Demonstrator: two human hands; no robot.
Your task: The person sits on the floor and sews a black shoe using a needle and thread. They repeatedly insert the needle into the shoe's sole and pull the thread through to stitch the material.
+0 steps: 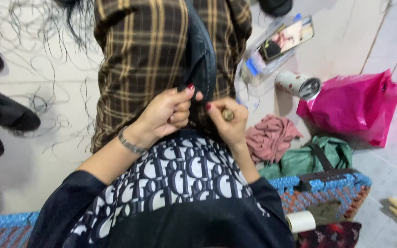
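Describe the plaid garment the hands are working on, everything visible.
The plaid garment is dark brown woven cloth with yellow-tan check lines. It hangs lengthwise from the top of the frame down to the person's lap, over the pale floor. A dark, finely ribbed lining or inner layer shows along its opened middle edge. The left hand and right hand both pinch that edge between fingertips. Its lower end lies against the person's patterned clothing. Loose dark threads lie beside it.

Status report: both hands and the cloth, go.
Left hand and right hand both pinched on the dark garment edge, over the brown plaid fabric. Loose black threads on the floor beside; nothing over the hands.
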